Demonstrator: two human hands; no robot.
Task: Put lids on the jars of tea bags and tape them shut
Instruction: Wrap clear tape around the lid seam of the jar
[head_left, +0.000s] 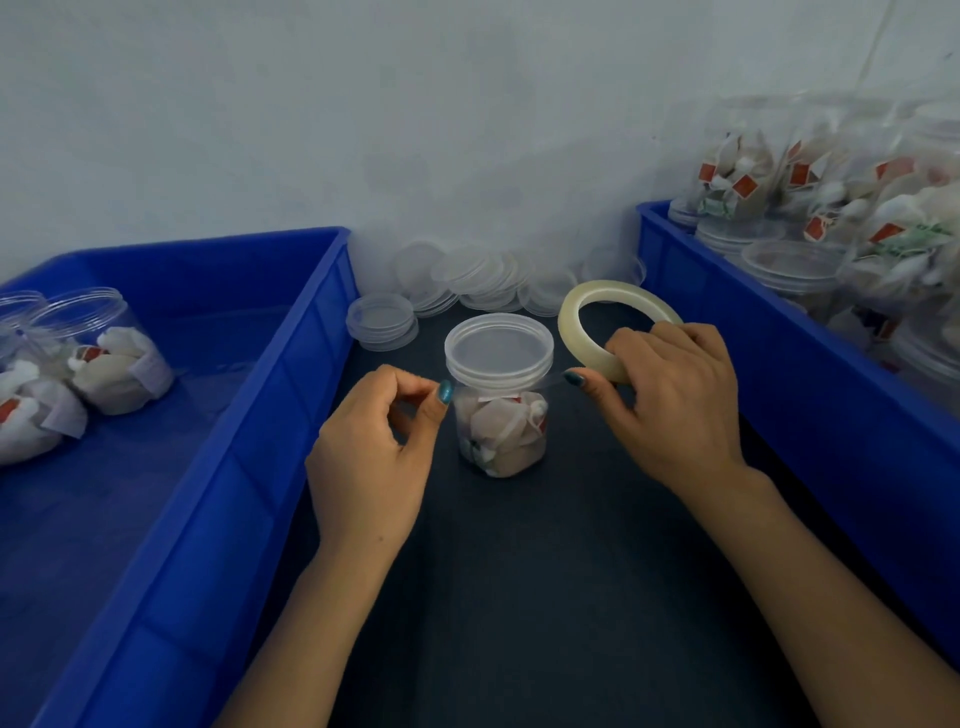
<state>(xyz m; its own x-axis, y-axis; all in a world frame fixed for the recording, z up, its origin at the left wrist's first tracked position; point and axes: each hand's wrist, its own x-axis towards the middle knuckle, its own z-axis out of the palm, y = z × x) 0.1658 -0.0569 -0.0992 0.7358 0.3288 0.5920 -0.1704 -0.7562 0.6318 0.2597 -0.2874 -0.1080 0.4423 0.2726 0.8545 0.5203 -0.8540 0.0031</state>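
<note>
A clear plastic jar of tea bags (500, 431) stands upright on the dark table between my hands, with a clear lid (498, 351) on it. My right hand (670, 400) grips a roll of clear tape (582, 317) just right of the lid. My left hand (374, 441) pinches the free end of the tape at the jar's left side. A thin strip of tape (558, 375) runs from the roll across the front of the jar, just under the lid.
A blue bin (291, 364) on the left holds jars of tea bags (111, 358) lying on their sides. A blue bin (779, 332) on the right is piled with filled jars (810, 171). Several loose clear lids (467, 280) lie against the wall behind the jar.
</note>
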